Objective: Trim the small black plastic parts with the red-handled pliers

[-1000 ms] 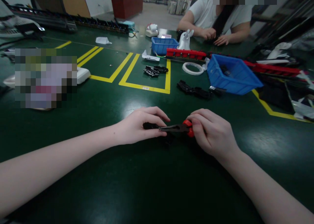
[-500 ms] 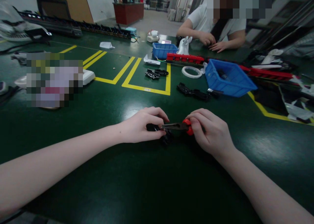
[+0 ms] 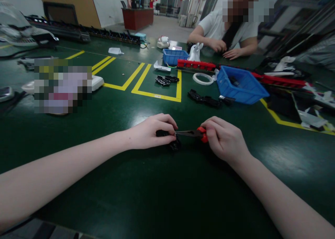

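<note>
My right hand (image 3: 225, 137) is closed round the red handles of needle-nose pliers (image 3: 190, 133), whose long jaws point left. The tips reach my left hand (image 3: 157, 131), by the thumb and forefinger. Beneath those fingers is a small black plastic part (image 3: 175, 143), partly covered by the hand, which grips it against the green table. Whether the jaws hold anything is too small to tell. Further forward lie more black parts (image 3: 204, 98), and another black pair (image 3: 166, 80) rests within a yellow tape outline.
A large blue bin (image 3: 242, 87) holding dark pieces stands at the right, beside a roll of white tape (image 3: 203, 79). Behind are a smaller blue bin (image 3: 175, 57), a white rabbit figure (image 3: 195, 52) and long red strips (image 3: 196, 64). A co-worker's hands (image 3: 226, 51) are across the table.
The plier jaws have drawn slightly right and now look closer together, with their tips at the left fingertips' edge. My left hand stays on the black part.
</note>
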Available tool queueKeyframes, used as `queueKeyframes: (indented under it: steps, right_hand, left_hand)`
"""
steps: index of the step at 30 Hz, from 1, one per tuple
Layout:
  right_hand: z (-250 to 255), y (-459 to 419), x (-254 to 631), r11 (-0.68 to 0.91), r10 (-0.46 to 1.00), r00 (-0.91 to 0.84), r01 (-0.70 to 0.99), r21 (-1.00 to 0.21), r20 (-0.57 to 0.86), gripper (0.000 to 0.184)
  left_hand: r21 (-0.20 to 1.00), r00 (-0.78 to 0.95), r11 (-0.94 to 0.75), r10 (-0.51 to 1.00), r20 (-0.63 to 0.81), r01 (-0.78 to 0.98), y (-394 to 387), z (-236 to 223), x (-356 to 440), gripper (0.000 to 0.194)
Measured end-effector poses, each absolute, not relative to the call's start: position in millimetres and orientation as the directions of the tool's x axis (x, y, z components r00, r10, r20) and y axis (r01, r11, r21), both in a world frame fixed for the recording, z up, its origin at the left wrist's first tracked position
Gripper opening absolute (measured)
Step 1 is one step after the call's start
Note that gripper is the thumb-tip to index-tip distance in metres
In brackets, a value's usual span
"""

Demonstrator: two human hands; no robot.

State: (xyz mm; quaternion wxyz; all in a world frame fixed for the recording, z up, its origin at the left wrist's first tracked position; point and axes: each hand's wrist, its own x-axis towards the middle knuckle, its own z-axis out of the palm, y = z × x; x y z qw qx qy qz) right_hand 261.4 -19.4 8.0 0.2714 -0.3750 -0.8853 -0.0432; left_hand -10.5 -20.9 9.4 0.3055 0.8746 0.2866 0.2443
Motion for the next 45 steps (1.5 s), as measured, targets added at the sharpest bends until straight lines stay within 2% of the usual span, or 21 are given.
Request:
queueKeyframes:
  steps: [16, 24, 33, 37, 45]
  right_hand:
    - [9, -21, 258, 0.708, 0.599, -0.594, 0.706, -0.009, 0.537, 0.023]
    - [10, -22, 258, 0.711, 0.617, -0.596, 0.702, -0.041, 0.514, 0.027]
    - [8, -25, 254, 0.721, 0.612, -0.610, 0.691, -0.040, 0.503, 0.027]
    - [7, -25, 254, 0.718, 0.619, -0.610, 0.694, -0.042, 0.496, 0.029]
    - [4, -22, 255, 0.695, 0.643, -0.603, 0.718, -0.029, 0.472, 0.031]
  left_hand:
    - [0.582, 0.743, -0.740, 0.589, 0.318, 0.337, -23, 6, -11, 0.015]
    - [0.642, 0.752, -0.686, 0.610, 0.250, 0.343, -25, 11, -15, 0.015]
    - [0.590, 0.782, -0.709, 0.591, 0.198, 0.386, -23, 11, -24, 0.019]
    - [0.635, 0.762, -0.677, 0.613, 0.209, 0.371, -22, 9, -22, 0.012]
    - [0.731, 0.692, -0.546, 0.707, 0.142, 0.408, -24, 8, -17, 0.015]
